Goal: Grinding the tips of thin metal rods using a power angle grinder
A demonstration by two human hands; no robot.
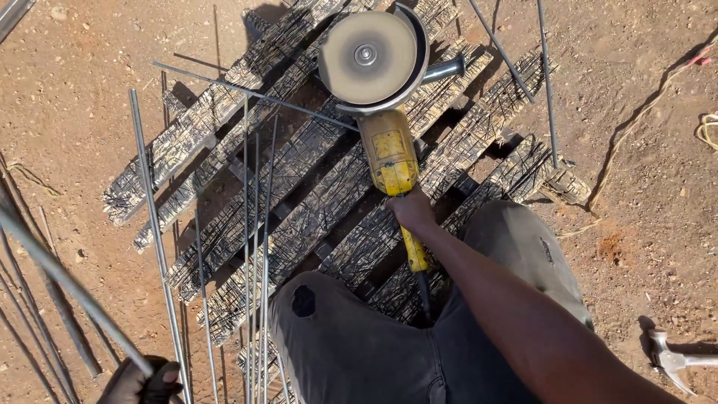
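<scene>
Head view: right hand [412, 211] outstretched, gripping yellow angle grinder [383, 112].

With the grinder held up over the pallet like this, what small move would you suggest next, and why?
Probably slide the rod held in the left hand across onto the wooden pallet. The right hand holds the yellow angle grinder with its disc above the slats, but that rod lies off to the left over bare dirt, out of the disc's reach.
</scene>
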